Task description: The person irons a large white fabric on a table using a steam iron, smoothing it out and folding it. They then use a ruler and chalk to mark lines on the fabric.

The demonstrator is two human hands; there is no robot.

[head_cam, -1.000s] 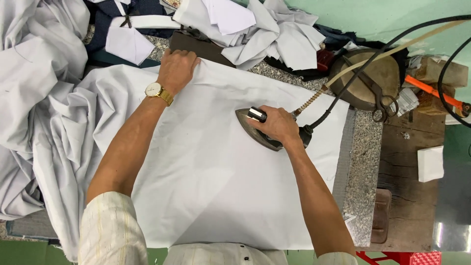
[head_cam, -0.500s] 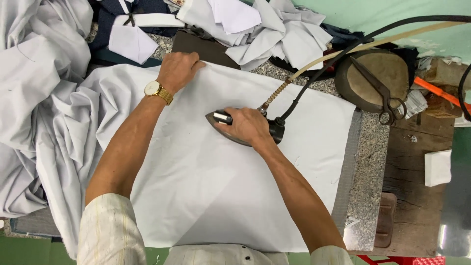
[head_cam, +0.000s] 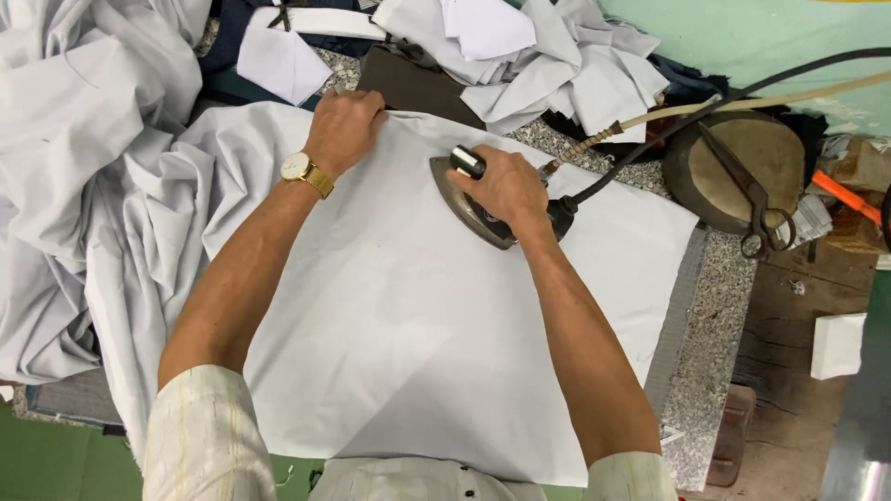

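A large white cloth [head_cam: 399, 315] lies flat across the table. My left hand [head_cam: 342, 130], with a gold watch on the wrist, presses down on the cloth's far edge. My right hand [head_cam: 501, 186] grips the handle of a dark metal iron [head_cam: 464, 209] that rests on the cloth near its far edge, tip pointing left and away. A black cord and a tan hose [head_cam: 650, 116] run from the iron's back up to the right.
Crumpled white fabric [head_cam: 65, 167] is heaped at the left, and more white pieces [head_cam: 529, 56] lie at the back. A round dark pad with large scissors [head_cam: 752, 199] sits at the right. The speckled stone tabletop [head_cam: 715, 343] ends at the right, beside a wooden bench [head_cam: 789, 353].
My right hand has slid the iron away from me and to the right, toward the cloth's far edge. My left hand has stayed on the edge.
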